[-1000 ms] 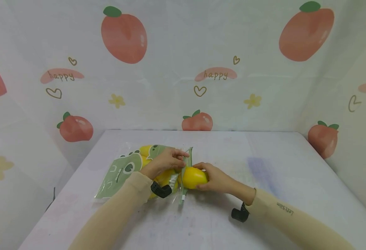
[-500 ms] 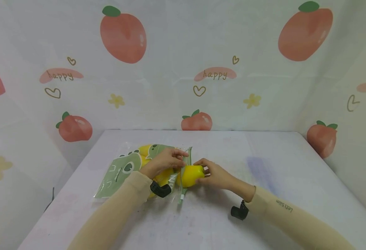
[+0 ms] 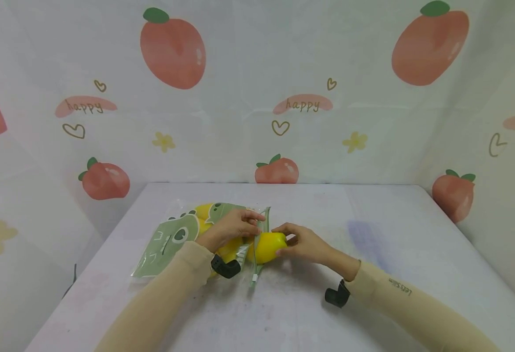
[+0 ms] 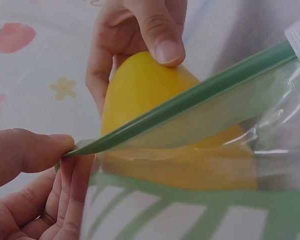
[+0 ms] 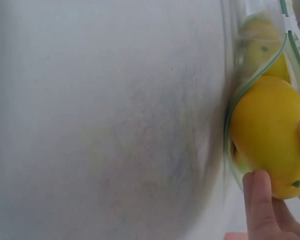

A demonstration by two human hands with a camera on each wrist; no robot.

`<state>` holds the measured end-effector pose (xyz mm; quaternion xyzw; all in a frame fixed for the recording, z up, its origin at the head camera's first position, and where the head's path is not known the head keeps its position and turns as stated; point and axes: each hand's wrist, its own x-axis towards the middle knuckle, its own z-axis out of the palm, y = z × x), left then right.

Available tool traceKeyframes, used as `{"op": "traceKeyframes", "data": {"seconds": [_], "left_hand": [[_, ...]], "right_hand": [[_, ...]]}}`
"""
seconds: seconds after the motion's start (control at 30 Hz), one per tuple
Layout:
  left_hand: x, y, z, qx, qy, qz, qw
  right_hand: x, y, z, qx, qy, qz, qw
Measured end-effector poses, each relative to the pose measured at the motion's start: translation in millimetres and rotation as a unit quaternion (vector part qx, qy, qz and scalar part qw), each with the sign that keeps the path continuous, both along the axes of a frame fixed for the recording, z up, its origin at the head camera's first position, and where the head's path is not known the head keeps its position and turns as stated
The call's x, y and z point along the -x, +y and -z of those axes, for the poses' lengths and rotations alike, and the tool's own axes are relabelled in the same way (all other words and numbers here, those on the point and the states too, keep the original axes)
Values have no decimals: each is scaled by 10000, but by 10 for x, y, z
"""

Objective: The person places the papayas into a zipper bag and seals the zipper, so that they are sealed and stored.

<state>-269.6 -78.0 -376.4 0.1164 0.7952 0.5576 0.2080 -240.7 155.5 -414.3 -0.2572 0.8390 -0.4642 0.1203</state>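
A clear zip bag (image 3: 158, 252) with a green cartoon print lies on the table, its mouth to the right. Several yellow fruits show inside it. My left hand (image 3: 232, 228) pinches the green rim (image 4: 190, 103) of the mouth between thumb and fingers. A yellow mango (image 3: 270, 248) with a small green stem end sits partly inside the mouth. Around its outer end curl the fingers of my right hand (image 3: 308, 245), thumb on one side. In the right wrist view another yellow fruit (image 5: 262, 47) sits deeper in the bag.
The white table (image 3: 327, 308) extends right and in front of the bag, with a faint purple stain (image 3: 369, 242). A printed cloth backdrop (image 3: 231, 132) stands behind and along both sides. A white slider (image 4: 299, 40) sits on the bag's zip.
My right hand has pushed the mango slightly left, further into the bag's mouth, its fingers shifting toward the outer end. The left hand keeps its pinch on the rim.
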Motion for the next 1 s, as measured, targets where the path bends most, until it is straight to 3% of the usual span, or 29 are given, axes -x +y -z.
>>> {"op": "traceKeyframes", "data": {"seconds": [0.17, 0.57, 0.8, 1.0], "left_hand": [[-3, 6, -12, 59, -15, -39, 10000], [-7, 11, -31, 177, 1, -54, 9998], [-4, 26, -27, 201, 7, -133, 9997], [-10, 25, -28, 180, 33, -162, 9997]], "right_hand": [[20, -6, 3, -12, -341, 73, 9994], [57, -59, 3, -83, 69, 39, 9999], [45, -122, 33, -156, -243, 310, 9991], [21, -182, 59, -174, -326, 294, 9989]]}}
